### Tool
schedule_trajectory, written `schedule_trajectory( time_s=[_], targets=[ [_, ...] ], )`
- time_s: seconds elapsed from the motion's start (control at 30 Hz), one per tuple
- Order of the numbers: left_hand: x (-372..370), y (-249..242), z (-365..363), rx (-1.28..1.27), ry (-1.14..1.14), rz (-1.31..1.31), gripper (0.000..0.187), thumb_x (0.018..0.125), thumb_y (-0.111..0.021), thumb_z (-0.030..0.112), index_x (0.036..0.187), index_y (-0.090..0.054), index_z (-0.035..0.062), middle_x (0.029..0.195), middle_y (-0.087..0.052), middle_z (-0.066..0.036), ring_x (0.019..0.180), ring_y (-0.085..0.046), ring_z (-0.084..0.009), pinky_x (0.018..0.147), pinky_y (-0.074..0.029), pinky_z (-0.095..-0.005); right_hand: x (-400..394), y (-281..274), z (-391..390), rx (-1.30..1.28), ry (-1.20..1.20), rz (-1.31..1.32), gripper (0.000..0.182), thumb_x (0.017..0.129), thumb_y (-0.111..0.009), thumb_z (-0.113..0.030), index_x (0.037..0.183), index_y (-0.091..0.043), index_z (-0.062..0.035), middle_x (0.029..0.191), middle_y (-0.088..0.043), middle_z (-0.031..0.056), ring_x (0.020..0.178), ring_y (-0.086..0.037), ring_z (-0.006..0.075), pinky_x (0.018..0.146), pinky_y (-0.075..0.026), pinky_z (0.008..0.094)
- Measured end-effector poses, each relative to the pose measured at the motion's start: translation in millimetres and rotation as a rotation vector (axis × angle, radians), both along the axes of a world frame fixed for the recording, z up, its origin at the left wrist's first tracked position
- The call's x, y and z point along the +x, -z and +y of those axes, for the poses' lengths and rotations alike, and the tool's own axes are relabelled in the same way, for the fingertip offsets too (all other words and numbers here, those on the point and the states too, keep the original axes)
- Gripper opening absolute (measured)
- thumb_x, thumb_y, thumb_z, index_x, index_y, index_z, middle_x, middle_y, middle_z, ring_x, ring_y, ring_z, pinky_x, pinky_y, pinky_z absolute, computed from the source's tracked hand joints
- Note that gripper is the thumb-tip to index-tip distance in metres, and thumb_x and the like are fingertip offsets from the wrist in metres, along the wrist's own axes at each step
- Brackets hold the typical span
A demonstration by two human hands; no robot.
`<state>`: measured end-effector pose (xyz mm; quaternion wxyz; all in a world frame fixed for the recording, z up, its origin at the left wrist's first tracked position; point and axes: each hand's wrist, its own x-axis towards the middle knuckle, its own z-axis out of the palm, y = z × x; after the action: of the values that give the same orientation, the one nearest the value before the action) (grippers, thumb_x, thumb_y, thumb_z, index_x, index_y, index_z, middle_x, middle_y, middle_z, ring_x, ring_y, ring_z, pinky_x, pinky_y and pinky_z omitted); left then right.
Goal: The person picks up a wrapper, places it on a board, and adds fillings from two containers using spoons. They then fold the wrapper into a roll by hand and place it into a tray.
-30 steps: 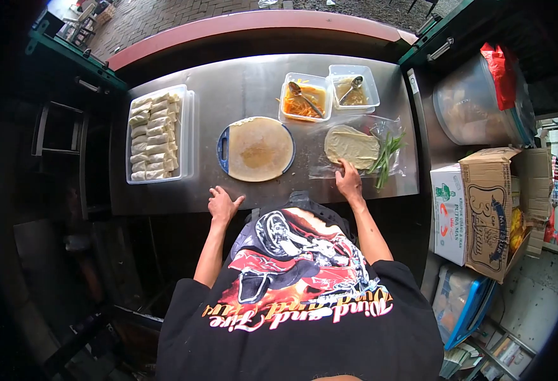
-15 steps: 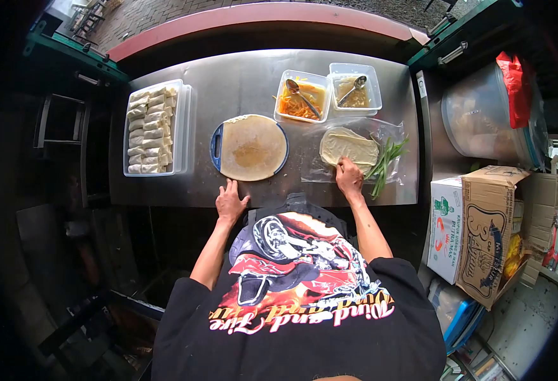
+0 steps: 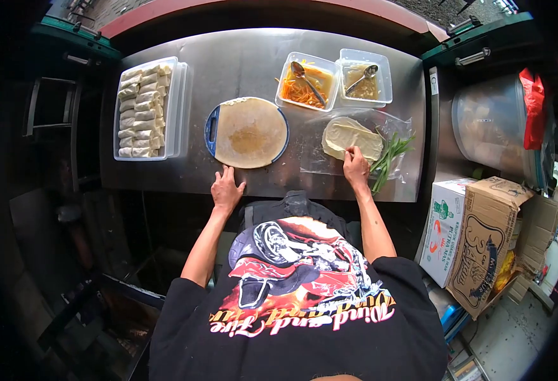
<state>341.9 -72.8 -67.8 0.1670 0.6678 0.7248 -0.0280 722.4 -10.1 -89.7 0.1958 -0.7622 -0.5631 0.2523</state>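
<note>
My right hand point(image 3: 356, 169) is closed in a pinch at the near edge of a stack of pale, thin spring roll wrappers point(image 3: 346, 135). The stack lies on a clear plastic sheet point(image 3: 313, 162), with long green leafy stalks point(image 3: 390, 160) to its right. My left hand point(image 3: 227, 190) rests on the table's near edge with fingers spread, holding nothing. Its fingertips are just below a round, blue-rimmed cutting board point(image 3: 253, 130), whose beige face has a brown stain in the middle.
On the steel table point(image 3: 228, 66), a plastic tub point(image 3: 122, 152) at left holds rows of rolled wrappers. At the back right are a tub of shredded orange filling point(image 3: 333, 63) and a tub of pale filling point(image 3: 386, 79), each with a spoon. Cardboard boxes point(image 3: 482, 241) stand at right.
The camera view has shifted, so the table sits higher in the picture. My right hand has slid slightly right along the wrappers' near edge. My left hand stays by the board.
</note>
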Motion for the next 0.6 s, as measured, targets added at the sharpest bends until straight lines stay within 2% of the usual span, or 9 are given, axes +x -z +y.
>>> schedule_trajectory(
  time_s=[0.17,0.23,0.37,0.4,0.43,0.6],
  targets=[
    [-1,0,-1,0.01,-0.014,-0.023,0.066,0.069,-0.082,0.029,0.122,-0.053,0.0018,0.134,-0.053,-0.018,0.113,-0.057,-0.0443,0.086,-0.054,-0.0434,0,-4,4,-0.046,-0.024,-0.046,0.019,0.093,-0.054,-0.023,0.102,-0.062,-0.008,0.096,-0.07,0.0146,0.092,-0.066,0.0367,0.078,-0.05,0.0461],
    [-1,-1,0,0.068,0.01,0.001,0.06,0.07,-0.081,0.028,0.118,-0.056,0.0022,0.132,-0.055,-0.017,0.106,-0.06,-0.0387,0.082,-0.055,-0.0438,1,-3,5,-0.053,-0.027,-0.048,0.019,0.093,-0.054,-0.023,0.102,-0.062,-0.008,0.097,-0.07,0.0146,0.092,-0.066,0.0366,0.079,-0.049,0.046],
    [-1,0,-1,0.062,0.004,-0.011,0.06,0.07,-0.081,0.027,0.119,-0.056,0.0022,0.132,-0.056,-0.018,0.107,-0.06,-0.0393,0.082,-0.055,-0.0437,2,-2,6,-0.029,-0.024,-0.037,0.018,0.093,-0.052,-0.022,0.101,-0.061,-0.0086,0.095,-0.07,0.0163,0.091,-0.065,0.0389,0.079,-0.048,0.0486],
    [-2,1,-1,0.039,-0.003,-0.015,0.064,0.07,-0.081,0.029,0.121,-0.054,0.0023,0.133,-0.054,-0.017,0.11,-0.059,-0.0421,0.084,-0.054,-0.0436,3,-2,6,-0.032,-0.026,-0.039,0.018,0.093,-0.052,-0.022,0.101,-0.061,-0.0086,0.095,-0.07,0.0163,0.091,-0.065,0.0389,0.079,-0.048,0.0486],
    [-2,2,-1,0.017,-0.009,-0.019,0.067,0.07,-0.081,0.03,0.124,-0.053,0.0024,0.135,-0.053,-0.017,0.113,-0.057,-0.0449,0.085,-0.054,-0.0434,4,-3,7,-0.038,-0.019,-0.035,0.019,0.093,-0.053,-0.023,0.102,-0.062,-0.0081,0.096,-0.07,0.0156,0.092,-0.066,0.0373,0.08,-0.049,0.0467],
    [-2,3,-2,0.032,-0.005,-0.008,0.067,0.071,-0.081,0.03,0.124,-0.053,0.0025,0.136,-0.052,-0.017,0.113,-0.057,-0.045,0.085,-0.055,-0.0433,17,2,17,-0.04,-0.008,0.032,0.019,0.092,-0.058,-0.021,0.1,-0.063,-0.0045,0.094,-0.07,0.0152,0.091,-0.068,0.032,0.08,-0.051,0.0408]
  ],
)
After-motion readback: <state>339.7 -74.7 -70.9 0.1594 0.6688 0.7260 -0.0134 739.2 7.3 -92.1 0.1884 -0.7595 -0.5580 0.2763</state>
